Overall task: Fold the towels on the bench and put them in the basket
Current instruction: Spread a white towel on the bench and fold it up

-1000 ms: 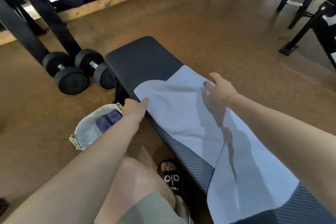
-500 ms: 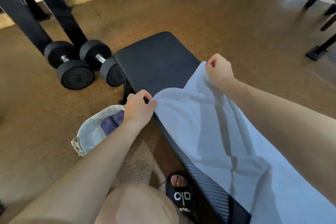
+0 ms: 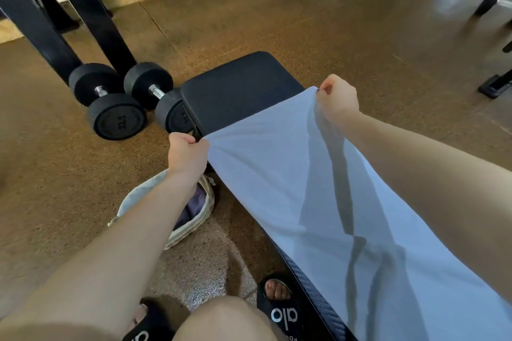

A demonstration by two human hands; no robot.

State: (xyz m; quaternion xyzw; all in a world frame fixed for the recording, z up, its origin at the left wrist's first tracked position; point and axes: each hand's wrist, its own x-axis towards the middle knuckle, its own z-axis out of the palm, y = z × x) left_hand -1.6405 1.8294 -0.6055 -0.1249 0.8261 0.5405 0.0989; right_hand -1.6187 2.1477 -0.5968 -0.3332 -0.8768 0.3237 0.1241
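Observation:
A long pale blue towel lies stretched along the black padded bench. My left hand grips the towel's far left corner at the bench's near edge. My right hand pinches the far right corner and holds it lifted a little off the pad. The far edge is pulled taut between both fists. A cream fabric basket sits on the floor under my left forearm, with a dark purple folded towel inside it.
Two black dumbbells lie on the floor left of the bench's far end, beside black rack legs. More weights line a wooden ledge at the back. My sandalled feet stand beside the bench. Equipment feet stand at far right.
Both hands went from reaching for the towel's far corners to gripping them in fists. The far edge is now raised and pulled taut, and the camera has tilted further down.

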